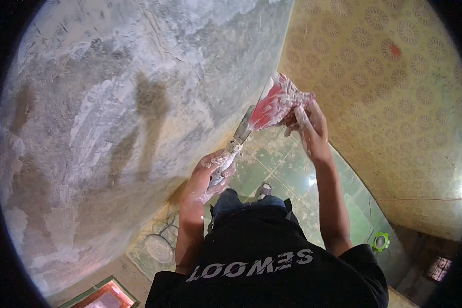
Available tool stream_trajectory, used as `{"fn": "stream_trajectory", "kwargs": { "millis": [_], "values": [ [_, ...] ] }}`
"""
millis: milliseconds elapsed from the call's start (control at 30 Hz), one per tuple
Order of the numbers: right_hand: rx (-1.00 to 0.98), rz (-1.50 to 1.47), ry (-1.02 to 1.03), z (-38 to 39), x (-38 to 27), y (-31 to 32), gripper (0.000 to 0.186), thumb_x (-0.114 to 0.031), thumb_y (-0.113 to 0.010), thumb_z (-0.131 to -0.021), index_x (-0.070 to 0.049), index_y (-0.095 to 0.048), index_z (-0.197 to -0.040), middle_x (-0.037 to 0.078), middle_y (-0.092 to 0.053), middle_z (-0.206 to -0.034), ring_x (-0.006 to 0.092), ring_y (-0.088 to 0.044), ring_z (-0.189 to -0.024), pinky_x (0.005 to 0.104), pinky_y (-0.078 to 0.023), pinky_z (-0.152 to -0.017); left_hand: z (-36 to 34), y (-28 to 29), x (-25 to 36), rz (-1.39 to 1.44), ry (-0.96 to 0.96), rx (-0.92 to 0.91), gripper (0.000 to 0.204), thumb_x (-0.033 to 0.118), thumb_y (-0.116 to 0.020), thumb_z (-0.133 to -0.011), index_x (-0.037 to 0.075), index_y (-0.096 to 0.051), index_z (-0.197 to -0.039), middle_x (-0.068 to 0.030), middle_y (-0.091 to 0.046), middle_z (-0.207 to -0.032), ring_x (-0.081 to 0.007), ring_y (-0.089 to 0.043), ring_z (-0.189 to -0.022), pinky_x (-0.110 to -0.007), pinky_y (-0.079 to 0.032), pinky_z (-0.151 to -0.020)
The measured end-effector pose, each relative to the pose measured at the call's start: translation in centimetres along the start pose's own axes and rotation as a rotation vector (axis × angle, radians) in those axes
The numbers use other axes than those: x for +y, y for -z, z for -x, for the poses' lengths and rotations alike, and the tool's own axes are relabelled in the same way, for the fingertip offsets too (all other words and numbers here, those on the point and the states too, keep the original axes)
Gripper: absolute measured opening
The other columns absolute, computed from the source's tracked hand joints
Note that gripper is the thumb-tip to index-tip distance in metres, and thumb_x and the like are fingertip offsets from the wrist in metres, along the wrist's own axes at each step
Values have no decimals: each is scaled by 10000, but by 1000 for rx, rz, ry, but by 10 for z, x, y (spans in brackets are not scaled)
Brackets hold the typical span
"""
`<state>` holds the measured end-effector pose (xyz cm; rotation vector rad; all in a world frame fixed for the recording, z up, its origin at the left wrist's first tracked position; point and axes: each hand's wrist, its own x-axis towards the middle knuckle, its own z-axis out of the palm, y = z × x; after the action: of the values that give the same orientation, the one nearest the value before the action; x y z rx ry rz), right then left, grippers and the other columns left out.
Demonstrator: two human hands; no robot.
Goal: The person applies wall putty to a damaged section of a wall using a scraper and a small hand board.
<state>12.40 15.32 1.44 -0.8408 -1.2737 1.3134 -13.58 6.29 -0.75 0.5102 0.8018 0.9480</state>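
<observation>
My left hand (200, 178), smeared with white putty, is closed around the handle of a putty knife (245, 127). Its narrow metal blade points up and away, with the tip beside the lower edge of a red putty spreader (265, 114). Wet white putty coats much of that flat spreader. Its right side is gripped by my right hand (311, 128), whose fingers also carry putty. The two tools meet or nearly meet; I cannot tell if they touch. Both are held in front of me, near the grey wall (102, 102).
White patches streak the grey wall on the left. A yellow wall (390, 102) with round patterns rises on the right. Green floor tiles (280, 159) are spotted with splatter. A round pale object (159, 248) lies low left; a green-rimmed round object (380, 241) is at right.
</observation>
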Motion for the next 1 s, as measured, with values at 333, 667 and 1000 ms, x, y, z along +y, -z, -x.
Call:
{"fn": "stream_trajectory", "kwargs": {
  "millis": [333, 667, 1000],
  "values": [
    [-179, 694, -50, 77, -45, 93, 180, -67, -538, -906, 11, -582, -1062, 133, -629, -833, 170, -581, -731, 314, -484, -662, 33, -71, -69, 18, -46, 32, 312, 194, -490, -934, -51, -550, -1119, -41, -518, -711, -53, -386, -417, -193, -275, -335],
    [-179, 428, -94, 107, -64, 151, 204, -89, -487, -959, 10, -545, -1128, 50, -606, -981, 116, -561, -826, 270, -479, -677, 43, -86, -95, 41, -113, -17, 305, 137, -484, -932, -38, -526, -1178, -75, -541, -750, -53, -405, -447, -186, -274, -342],
    [-267, 325, -143, 101, -50, 153, 217, -156, -505, -973, 22, -542, -1092, 38, -598, -860, 76, -537, -678, 235, -459, -558, 32, -120, -113, -61, -92, 115, 308, 199, -496, -928, -44, -565, -1103, -33, -529, -696, -53, -405, -402, -189, -297, -324]
  ]
}}
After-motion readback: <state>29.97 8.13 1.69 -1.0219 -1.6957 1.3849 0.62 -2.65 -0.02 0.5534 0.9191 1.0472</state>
